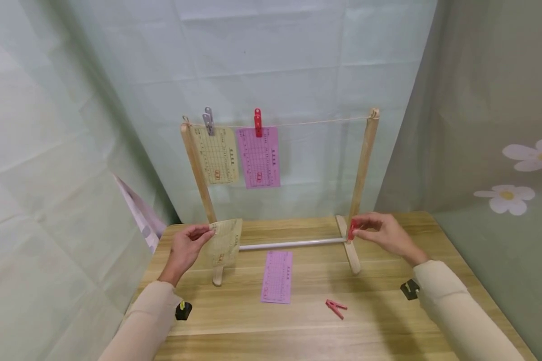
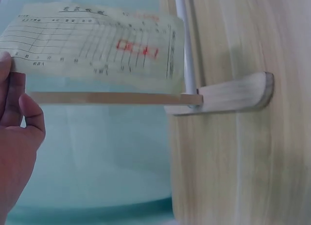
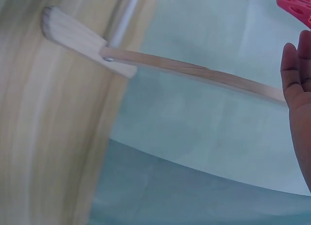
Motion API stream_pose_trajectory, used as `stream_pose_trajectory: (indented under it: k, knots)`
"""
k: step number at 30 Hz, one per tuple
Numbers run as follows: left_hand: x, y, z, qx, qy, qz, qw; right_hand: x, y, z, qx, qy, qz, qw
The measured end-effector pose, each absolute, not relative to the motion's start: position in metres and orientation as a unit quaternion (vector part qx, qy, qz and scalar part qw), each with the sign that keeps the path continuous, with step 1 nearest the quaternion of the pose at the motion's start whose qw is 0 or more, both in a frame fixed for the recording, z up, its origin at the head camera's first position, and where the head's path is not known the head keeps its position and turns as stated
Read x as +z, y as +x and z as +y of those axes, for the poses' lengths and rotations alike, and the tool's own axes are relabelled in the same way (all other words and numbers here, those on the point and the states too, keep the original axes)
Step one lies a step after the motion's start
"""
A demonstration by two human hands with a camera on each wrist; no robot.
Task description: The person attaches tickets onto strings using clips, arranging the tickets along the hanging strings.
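Observation:
My left hand (image 1: 187, 252) pinches a pale yellow printed slip (image 1: 228, 243) by its edge, in front of the stand's left post. The left wrist view shows the slip's printed grid and red stamp (image 2: 137, 48). At the right post, my right hand (image 1: 386, 234) holds a red clothespin (image 1: 352, 229) between thumb and fingers; only part of that clothespin (image 3: 297, 7) enters the right wrist view. On the string (image 1: 318, 122) hang another yellow slip (image 1: 217, 158) under a grey clothespin (image 1: 209, 122) and a pink slip (image 1: 259, 160) under a red clothespin (image 1: 258, 123).
A second pink slip (image 1: 277, 277) lies on the wooden table (image 1: 235, 326), with a red clothespin (image 1: 336, 308) to its right. The stand has two wooden posts, flat feet (image 1: 353, 258) and a white crossbar (image 1: 293, 244). Pale cloth (image 1: 298, 45) hangs behind and at the sides.

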State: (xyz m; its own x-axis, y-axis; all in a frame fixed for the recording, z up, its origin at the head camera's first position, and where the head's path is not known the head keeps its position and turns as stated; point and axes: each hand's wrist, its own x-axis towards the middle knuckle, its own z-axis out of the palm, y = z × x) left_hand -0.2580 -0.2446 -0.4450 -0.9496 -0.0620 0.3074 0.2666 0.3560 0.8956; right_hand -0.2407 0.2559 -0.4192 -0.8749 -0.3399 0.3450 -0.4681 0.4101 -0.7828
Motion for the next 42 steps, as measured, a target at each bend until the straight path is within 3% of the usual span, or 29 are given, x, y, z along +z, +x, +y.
stream_pose_trajectory:
  k: [42]
  knots:
    - [-0.344,-0.308,-0.157,-0.514,-0.167,-0.837,0.085,-0.282,-0.272,0.236,0.430,0.246,-0.861,0.114]
